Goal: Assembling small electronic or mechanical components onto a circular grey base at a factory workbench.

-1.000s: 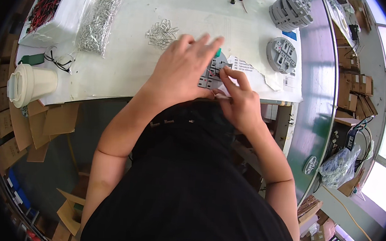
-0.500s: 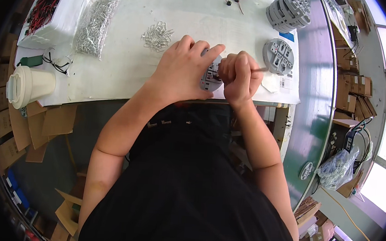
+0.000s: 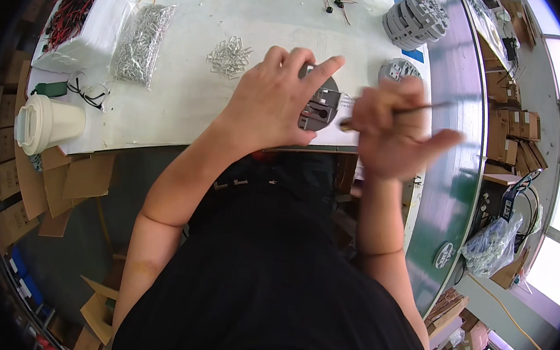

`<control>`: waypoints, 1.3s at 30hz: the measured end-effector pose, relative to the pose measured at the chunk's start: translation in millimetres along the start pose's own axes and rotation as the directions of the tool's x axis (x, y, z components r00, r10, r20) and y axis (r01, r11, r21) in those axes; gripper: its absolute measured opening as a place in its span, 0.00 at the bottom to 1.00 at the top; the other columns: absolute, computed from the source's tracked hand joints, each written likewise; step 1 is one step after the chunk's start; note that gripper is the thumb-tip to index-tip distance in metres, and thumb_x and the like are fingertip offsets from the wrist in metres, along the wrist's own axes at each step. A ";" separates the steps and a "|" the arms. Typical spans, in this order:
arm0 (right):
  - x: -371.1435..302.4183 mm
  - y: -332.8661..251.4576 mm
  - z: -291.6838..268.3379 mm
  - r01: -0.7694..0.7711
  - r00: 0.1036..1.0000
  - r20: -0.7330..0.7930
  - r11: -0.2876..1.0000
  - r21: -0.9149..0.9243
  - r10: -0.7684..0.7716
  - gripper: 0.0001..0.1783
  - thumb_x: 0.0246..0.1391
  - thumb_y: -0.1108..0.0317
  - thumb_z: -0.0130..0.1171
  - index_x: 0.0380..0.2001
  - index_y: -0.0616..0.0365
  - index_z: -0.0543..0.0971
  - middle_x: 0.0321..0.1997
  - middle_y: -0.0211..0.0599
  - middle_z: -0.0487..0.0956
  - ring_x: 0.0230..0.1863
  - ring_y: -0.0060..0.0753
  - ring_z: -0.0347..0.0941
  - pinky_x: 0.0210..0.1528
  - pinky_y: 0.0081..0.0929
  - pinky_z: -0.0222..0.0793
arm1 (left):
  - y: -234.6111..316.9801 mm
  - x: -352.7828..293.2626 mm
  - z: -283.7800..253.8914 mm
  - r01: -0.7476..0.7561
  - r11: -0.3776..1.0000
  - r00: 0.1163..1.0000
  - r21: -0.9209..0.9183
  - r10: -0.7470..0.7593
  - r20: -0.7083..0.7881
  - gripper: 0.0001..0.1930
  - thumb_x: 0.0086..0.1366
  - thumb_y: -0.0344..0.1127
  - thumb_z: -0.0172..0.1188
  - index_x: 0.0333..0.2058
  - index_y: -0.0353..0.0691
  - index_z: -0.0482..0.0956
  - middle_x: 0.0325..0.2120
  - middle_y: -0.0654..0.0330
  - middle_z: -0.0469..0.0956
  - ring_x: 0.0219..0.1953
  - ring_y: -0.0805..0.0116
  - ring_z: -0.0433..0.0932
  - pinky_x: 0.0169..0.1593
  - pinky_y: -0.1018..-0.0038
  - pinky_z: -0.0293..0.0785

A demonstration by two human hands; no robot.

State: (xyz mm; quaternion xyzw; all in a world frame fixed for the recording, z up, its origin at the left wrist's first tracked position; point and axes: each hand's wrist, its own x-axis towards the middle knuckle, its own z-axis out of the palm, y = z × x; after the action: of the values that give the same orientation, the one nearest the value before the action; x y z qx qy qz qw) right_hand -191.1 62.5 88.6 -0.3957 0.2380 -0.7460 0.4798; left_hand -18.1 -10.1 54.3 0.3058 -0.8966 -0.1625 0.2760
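Bench is white-topped (image 3: 180,111); clock read from the grey disc in hand, 12 being the far side. Left to right: cream cup (image 3: 57,123) at 9; white foam box (image 3: 118,14) with red-and-black wired parts (image 3: 76,11) between 9 and 10; bag of metal clips (image 3: 142,46), same bearing, nearer; loose clip pile (image 3: 230,57) at 10. Left hand (image 3: 274,99) on the disc's 9 side, clamped on it, fingers over the top, thumb at the near edge. Grey disc (image 3: 324,113) sits near the front edge of the bench. It showed a pale face with black bits half a second ago; now a darker face with a recess, so I'd say it's been flipped or tilted, can't confirm which. Small wired pieces (image 3: 334,7) at 12. Right hand (image 3: 392,131) has swung off to 3, apart from the disc, blurred; fingers closed round a slim tool (image 3: 435,106), thumb sticking out. My read: right-hand contact is broken, left alone has the part. Second disc (image 3: 399,70) at 2, partly behind the right hand; disc stack (image 3: 415,24) between 1 and 2. Clear plastic bag (image 3: 493,241) at 4, off the bench.
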 end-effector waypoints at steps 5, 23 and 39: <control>6.7 -56.7 -21.6 -0.330 0.944 -0.227 0.685 -0.650 0.240 0.29 0.77 0.42 0.48 0.39 0.58 0.81 0.25 0.37 0.75 0.22 0.29 0.67 0.27 0.31 0.65 | -23.7 -19.4 35.3 -0.026 0.978 0.948 -0.209 -0.042 -0.314 0.49 0.47 0.37 0.84 0.69 0.52 0.70 0.62 0.54 0.66 0.58 0.50 0.75 0.54 0.56 0.83; 26.7 13.7 -26.1 0.347 0.792 0.135 -0.257 -0.902 0.595 0.17 0.68 0.58 0.62 0.28 0.59 0.78 0.25 0.48 0.81 0.26 0.60 0.78 0.29 0.52 0.71 | -34.9 -36.6 25.5 0.301 0.858 0.947 -0.416 -0.319 0.029 0.53 0.41 0.41 0.88 0.68 0.45 0.73 0.40 0.55 0.83 0.45 0.54 0.81 0.52 0.60 0.79; 47.8 15.8 -33.1 0.073 0.638 0.017 -0.039 -0.997 0.770 0.22 0.72 0.56 0.55 0.30 0.62 0.84 0.27 0.54 0.83 0.32 0.64 0.79 0.37 0.55 0.75 | -33.6 -37.6 25.6 0.232 0.888 0.966 -0.398 -0.258 -0.012 0.51 0.43 0.40 0.87 0.68 0.42 0.72 0.48 0.55 0.85 0.45 0.55 0.82 0.55 0.61 0.79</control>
State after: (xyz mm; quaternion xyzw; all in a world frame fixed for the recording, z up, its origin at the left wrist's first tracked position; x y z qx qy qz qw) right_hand -220.7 11.7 75.3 -0.7316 0.6006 -0.0406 0.3200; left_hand 6.9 -8.5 3.6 0.3598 -0.7904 -0.3627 0.3380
